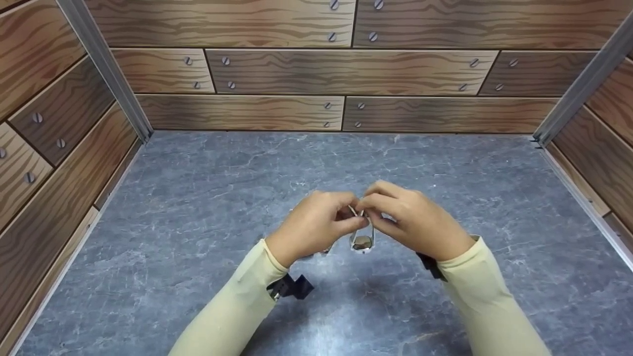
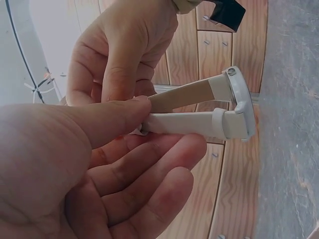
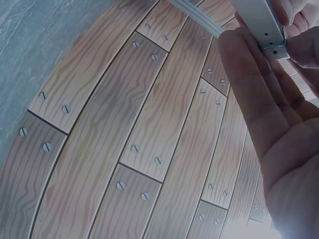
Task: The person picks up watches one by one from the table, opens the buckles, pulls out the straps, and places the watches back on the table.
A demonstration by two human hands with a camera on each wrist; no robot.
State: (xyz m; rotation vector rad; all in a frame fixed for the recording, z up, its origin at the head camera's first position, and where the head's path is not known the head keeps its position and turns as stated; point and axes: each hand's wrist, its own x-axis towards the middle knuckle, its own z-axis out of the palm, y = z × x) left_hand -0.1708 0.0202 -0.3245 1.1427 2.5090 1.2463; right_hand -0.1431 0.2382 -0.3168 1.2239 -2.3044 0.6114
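A wristwatch (image 1: 363, 242) with a white strap hangs between my two hands, its case low and the strap ends up at the fingers. My left hand (image 1: 316, 220) pinches the strap between thumb and fingers. In the left wrist view the white strap (image 2: 182, 123) runs from that thumb to the watch case (image 2: 242, 102), and its tan lining shows. My right hand (image 1: 415, 220) pinches the strap ends from the other side. Small holes and a metal buckle show on the strap (image 3: 261, 27) in the right wrist view. Fingers partly cover the buckle end.
A grey marbled tabletop (image 1: 212, 183) lies under the hands. Wood-patterned panels (image 1: 296, 71) close off the back and sides, with metal posts (image 1: 106, 69) at the corners. A small thing (image 1: 327, 250) shows partly from behind the left hand.
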